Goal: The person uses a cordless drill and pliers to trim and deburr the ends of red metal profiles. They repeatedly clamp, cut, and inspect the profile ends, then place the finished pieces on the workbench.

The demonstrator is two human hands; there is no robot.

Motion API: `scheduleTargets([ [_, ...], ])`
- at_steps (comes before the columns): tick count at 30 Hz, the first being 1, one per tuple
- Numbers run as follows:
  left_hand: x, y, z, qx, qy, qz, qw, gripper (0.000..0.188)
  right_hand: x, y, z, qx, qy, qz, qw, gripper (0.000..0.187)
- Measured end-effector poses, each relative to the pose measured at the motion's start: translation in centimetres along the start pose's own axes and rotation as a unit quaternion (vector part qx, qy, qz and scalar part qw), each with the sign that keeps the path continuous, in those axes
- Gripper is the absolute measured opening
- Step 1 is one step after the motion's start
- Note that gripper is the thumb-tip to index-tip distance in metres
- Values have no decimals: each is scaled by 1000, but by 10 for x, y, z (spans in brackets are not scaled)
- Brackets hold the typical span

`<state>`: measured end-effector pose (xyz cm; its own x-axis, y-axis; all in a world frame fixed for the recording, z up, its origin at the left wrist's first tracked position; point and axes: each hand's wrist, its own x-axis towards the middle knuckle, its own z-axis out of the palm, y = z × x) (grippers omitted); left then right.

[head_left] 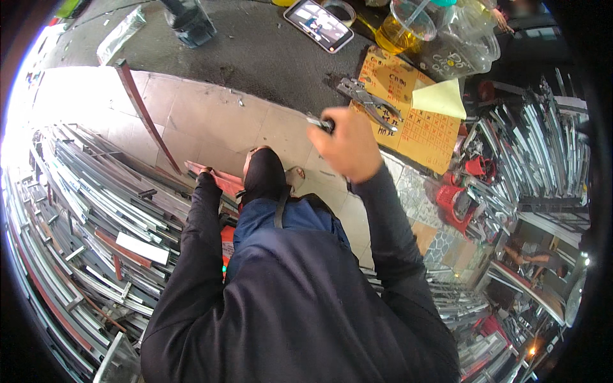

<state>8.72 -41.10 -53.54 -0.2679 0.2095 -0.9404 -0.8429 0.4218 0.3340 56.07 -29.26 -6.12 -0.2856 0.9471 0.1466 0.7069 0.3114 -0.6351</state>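
Observation:
My right hand (350,145) is closed around a small black tool (327,125) with a pale, metallic-looking end; its exact kind is hidden by my fingers. It hovers by the table's near edge. Just beyond lie locking pliers (369,102), their jaws toward the dark table (255,70) and their handles over a yellow cardboard sheet (440,143) with handwriting. Low on my left, my left hand (205,172) is at a reddish flat piece (225,181) beside my knee. Its fingers are too small and dark to make out.
A phone (317,24) with a lit screen, a tape roll (340,11) and a cup of yellow liquid (399,32) stand on the table. A brown metal bar (147,115) leans at its left. Metal profiles (96,217) pile up on my left; red baskets (454,203) stand right.

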Motion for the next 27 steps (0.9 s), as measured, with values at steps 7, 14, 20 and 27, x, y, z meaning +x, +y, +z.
scheduleTargets([
  [7,-93,98,-20,-105,-73,-123,984,25,145,-10,38,-256,-192,104,942,95],
  [14,-168,82,29,-186,-298,-156,923,40,172,38,73,-216,-198,100,951,46],
  [20,-173,83,115,-92,-279,-167,941,46,176,44,86,-130,-119,17,984,21],
  [27,-178,119,158,-153,-266,-315,898,44,166,21,97,-183,-1,-10,983,24],
])
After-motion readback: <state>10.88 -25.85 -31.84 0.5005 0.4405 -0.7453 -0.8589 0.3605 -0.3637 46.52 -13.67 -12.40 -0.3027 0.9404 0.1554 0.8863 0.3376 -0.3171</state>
